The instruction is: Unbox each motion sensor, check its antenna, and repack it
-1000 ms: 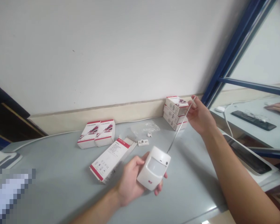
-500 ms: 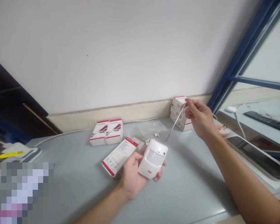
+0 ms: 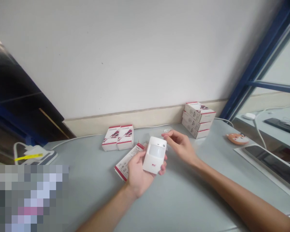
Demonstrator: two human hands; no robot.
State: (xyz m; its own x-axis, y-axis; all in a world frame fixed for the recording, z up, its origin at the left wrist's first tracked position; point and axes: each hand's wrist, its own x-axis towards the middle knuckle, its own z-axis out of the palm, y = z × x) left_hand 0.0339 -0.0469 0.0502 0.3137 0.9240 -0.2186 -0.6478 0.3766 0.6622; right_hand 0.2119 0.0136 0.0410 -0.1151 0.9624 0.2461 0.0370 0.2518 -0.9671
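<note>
My left hand (image 3: 139, 174) is wrapped around a white motion detector (image 3: 155, 156), held up over the table with its curved lens window and small red mark facing me. Close against the detector's top right corner, my right hand (image 3: 180, 145) has thumb and forefinger pinched together at the antenna; the long metal rod no longer shows, and its tip is hidden by the fingers. Behind the detector and left hand lies a white and red detector box (image 3: 129, 161), partly covered. A clear plastic bag (image 3: 168, 130) is mostly hidden behind the right hand.
Two white and red boxes (image 3: 118, 138) lie side by side near the wall. Several more form a stack (image 3: 198, 119) at the back right. An orange animal-shaped item (image 3: 238, 139) and a phone (image 3: 270, 161) on a white box lie to the right. A power strip (image 3: 38, 154) is at left.
My right hand has come down and left toward the detector, and the metal antenna that stretched between them has gone from sight. The view has shifted a little.
</note>
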